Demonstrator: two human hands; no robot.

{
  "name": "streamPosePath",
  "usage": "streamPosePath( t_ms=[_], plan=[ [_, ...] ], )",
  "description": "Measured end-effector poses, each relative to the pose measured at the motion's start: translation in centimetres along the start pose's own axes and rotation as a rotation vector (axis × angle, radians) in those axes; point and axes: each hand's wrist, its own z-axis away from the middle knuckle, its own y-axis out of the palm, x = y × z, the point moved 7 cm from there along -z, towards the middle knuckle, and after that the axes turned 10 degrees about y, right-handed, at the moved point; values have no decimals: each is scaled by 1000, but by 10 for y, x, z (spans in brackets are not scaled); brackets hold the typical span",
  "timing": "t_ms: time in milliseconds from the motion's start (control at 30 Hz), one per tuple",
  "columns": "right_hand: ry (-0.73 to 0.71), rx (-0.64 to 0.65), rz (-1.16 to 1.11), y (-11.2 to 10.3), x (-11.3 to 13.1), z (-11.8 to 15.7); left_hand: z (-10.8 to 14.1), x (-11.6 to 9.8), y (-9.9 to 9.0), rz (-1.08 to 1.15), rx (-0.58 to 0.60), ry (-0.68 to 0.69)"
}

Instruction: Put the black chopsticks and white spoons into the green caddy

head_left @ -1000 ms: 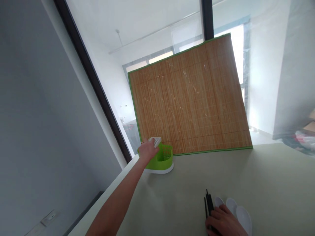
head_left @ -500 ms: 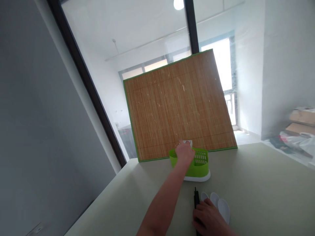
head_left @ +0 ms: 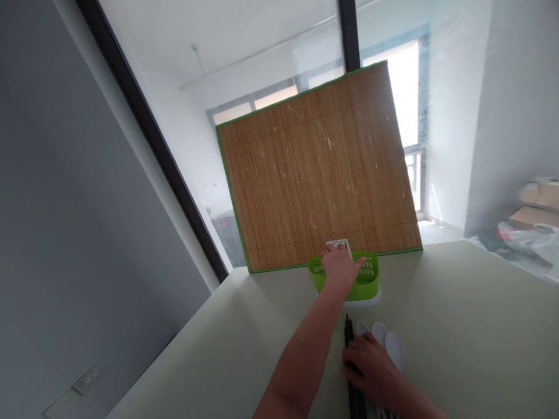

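Reaching forward, the left hand (head_left: 341, 270) covers the middle of a bright green oval plastic caddy with slotted walls (head_left: 369, 291), fingers over its squarish white top (head_left: 347, 246) and thumb spread toward two o'clock; whether they grip it I cannot tell. The caddy sits on its white base on the pale, off-white smooth desk (head_left: 458, 326), near the far edge.

At six o'clock from the caddy lies a bundle of slim black chopsticks (head_left: 357, 402), its tips pointing back to twelve. The right hand (head_left: 369, 364) lies across it, fingers bent over the sticks, though whether they are clasped or only resting I cannot tell. At five o'clock from the caddy, three white rounded spoons (head_left: 395, 350) lie side by side next to the sticks, partly under the right hand.

Behind the caddy, toward eleven o'clock, a brown bamboo-slat mat with green edging (head_left: 314, 174) leans upright and slightly tilted against a clear glass pane (head_left: 262, 58). Tan cardboard boxes (head_left: 541, 196) show beyond the glass at three o'clock of the view
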Motion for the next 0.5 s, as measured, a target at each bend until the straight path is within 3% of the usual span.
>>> streamPosePath(
  t_ms=[100, 167, 233, 367, 500],
  plan=[
    [-4, 1, -1, -2, 0, 1, 22, 5, -27, 45, -153, 111],
    [-8, 3, 0, -3, 0, 1, 51, 8, -41, 103, -257, 274],
    [-8, 1, -1, -3, 0, 1, 91, 11, -40, 197, -275, 495],
    [-13, 17, 5, 1, -1, 1, 187, 13, 2, 363, -111, 939],
    [2, 36, 3, 1, -1, 2, 252, 13, 48, 381, 44, 1108]
  ],
)
